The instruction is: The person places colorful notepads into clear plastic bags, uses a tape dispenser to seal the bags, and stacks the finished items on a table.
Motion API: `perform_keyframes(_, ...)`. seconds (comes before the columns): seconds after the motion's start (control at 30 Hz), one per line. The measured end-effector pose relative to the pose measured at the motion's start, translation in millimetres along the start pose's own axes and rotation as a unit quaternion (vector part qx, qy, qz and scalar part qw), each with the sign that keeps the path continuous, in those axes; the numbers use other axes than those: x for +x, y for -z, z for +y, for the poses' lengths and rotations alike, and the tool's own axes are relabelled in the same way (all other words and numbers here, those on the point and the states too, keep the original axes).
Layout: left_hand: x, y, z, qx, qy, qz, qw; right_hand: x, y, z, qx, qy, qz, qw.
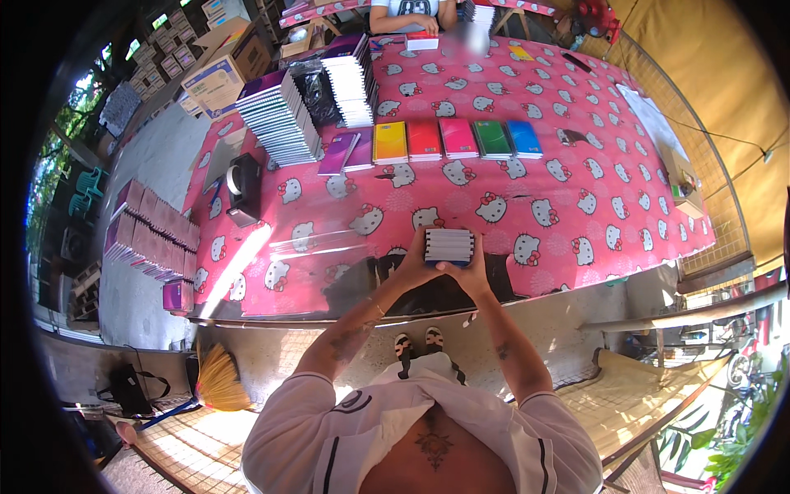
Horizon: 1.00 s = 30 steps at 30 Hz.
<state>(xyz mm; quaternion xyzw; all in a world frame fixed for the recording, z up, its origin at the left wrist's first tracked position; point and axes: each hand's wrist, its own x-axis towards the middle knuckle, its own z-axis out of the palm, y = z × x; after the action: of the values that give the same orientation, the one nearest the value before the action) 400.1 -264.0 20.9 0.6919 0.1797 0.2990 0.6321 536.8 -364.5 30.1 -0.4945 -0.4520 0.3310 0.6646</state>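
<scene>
Both my hands hold a small stack of notebooks (449, 244) upright on edge above the near part of the pink patterned table (527, 206). My left hand (415, 265) grips its left side and my right hand (469, 276) supports it from below and the right. Farther on the table lies a row of notebook piles: purple (346, 152), yellow (390, 142), red (425, 139), pink (458, 137), green (493, 138) and blue (524, 138).
Two tall leaning notebook stacks (280, 119) (349, 80) stand at the far left of the table, with a tape dispenser (243, 188) nearer. Another person (409, 14) sits at the far end. Cardboard boxes (226, 66) and packed notebooks (152, 235) lie to the left, a broom (220, 380) on the floor.
</scene>
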Motion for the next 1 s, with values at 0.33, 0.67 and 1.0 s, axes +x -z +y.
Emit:
perform_keyframes(0.33, 9, -20, 129, 0.551, -0.132, 0.013, 0.824, 19, 36, 8, -0.163, -0.035, -0.063, 0.984)
perform_keyframes(0.67, 14, 0, 97, 0.578, -0.105, -0.054, 0.808, 27, 16, -2, -0.206, -0.014, -0.107, 0.973)
perform_keyframes(1.0, -137, 225, 62, 0.046, 0.245, 0.444, 0.861, 56, -142, 42, -0.491, 0.132, -0.313, 0.803)
